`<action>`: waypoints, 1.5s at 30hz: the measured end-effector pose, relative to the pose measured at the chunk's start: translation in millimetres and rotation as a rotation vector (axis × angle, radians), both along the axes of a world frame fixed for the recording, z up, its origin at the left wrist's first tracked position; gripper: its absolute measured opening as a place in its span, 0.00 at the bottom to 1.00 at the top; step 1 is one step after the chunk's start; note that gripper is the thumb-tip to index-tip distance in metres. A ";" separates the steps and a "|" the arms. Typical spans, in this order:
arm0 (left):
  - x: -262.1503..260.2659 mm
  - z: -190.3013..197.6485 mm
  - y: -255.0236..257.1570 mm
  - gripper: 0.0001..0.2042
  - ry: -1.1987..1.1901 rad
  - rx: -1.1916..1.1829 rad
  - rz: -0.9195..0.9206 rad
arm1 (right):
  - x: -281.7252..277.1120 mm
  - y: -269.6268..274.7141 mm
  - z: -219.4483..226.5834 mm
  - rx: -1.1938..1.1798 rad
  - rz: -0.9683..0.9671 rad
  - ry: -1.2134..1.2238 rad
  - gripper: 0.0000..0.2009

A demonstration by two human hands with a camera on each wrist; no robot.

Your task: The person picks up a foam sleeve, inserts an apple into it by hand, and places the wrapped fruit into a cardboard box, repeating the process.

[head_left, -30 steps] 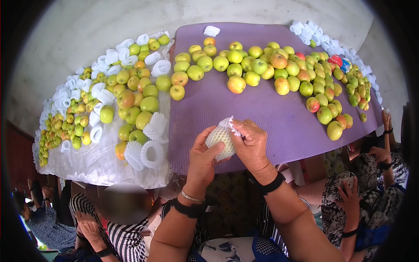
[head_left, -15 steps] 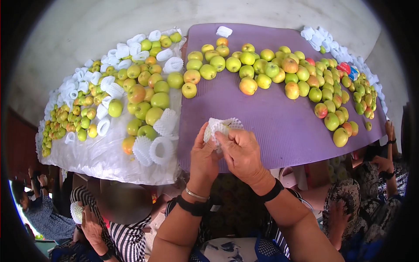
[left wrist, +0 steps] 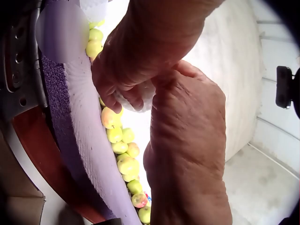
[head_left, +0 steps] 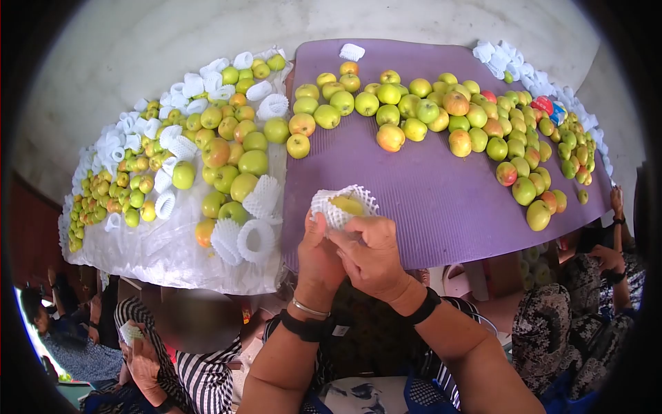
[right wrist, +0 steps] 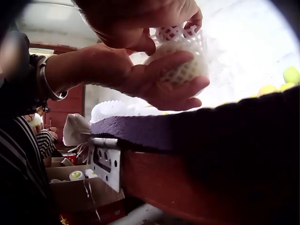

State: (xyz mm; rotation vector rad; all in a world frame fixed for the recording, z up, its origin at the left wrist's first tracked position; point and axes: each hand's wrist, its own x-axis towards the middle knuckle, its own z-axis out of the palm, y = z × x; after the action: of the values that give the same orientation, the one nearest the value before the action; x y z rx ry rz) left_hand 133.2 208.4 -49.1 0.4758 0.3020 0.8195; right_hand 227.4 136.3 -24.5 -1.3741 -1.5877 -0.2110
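Note:
Both hands are raised over the near edge of the purple mat (head_left: 386, 172). Between them is an apple (head_left: 348, 205) in a white foam net (head_left: 334, 215), its yellow-green top showing through the net's opening. The left hand (head_left: 321, 259) holds it from the left and below; in the right wrist view the left palm (right wrist: 140, 77) lies under the netted apple (right wrist: 180, 70) with fingers curved along it. The right hand (head_left: 376, 259) pinches the net's near right side, and in the right wrist view its fingers (right wrist: 193, 22) grip the net's upper edge.
Loose apples (head_left: 427, 110) spread across the mat's far and right parts. At left, apples and foam nets (head_left: 256, 240) lie on a white plastic sheet (head_left: 165, 255). Other people sit on both sides; one at left holds a netted apple (head_left: 131, 332). An open box (right wrist: 75, 187) stands below the table.
The netted apple has turned so that its opening and bare top face up. The right hand has shifted from the net's top to its lower right side.

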 end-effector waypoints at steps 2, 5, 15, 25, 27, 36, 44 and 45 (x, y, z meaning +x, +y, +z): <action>-3.2 0.0 3.2 0.25 -0.071 0.010 -0.036 | 2.3 -1.4 -3.8 0.091 0.066 0.166 0.10; 0.7 5.5 2.4 0.26 -0.187 0.007 -0.018 | 4.0 1.8 -12.4 0.130 0.020 0.486 0.04; 0.8 1.2 0.0 0.27 -0.057 0.140 -0.036 | 31.1 3.8 2.4 -0.004 -0.045 0.622 0.20; 9.3 17.2 -9.3 0.25 0.213 0.340 0.031 | 40.3 4.5 -9.1 -0.182 0.182 1.226 0.06; 8.7 16.9 -9.0 0.24 0.235 0.350 0.011 | 44.0 4.5 -11.8 -0.178 0.246 1.441 0.06; 3.0 16.7 -6.9 0.20 0.293 0.330 -0.024 | 51.5 8.1 -14.6 -0.259 0.353 1.862 0.08; 5.4 1.1 -6.6 0.15 0.449 0.356 0.064 | 37.3 13.0 -26.2 -0.191 0.032 1.111 0.14; 5.0 4.7 -7.9 0.15 0.575 0.540 0.118 | 37.9 13.1 -26.5 -0.186 0.027 1.023 0.15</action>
State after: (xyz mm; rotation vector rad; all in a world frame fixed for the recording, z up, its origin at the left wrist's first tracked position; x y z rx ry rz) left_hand 138.2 200.4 -44.4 1.2161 0.6480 0.8664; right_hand 265.3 149.4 -51.0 -1.2692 -0.7624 0.5930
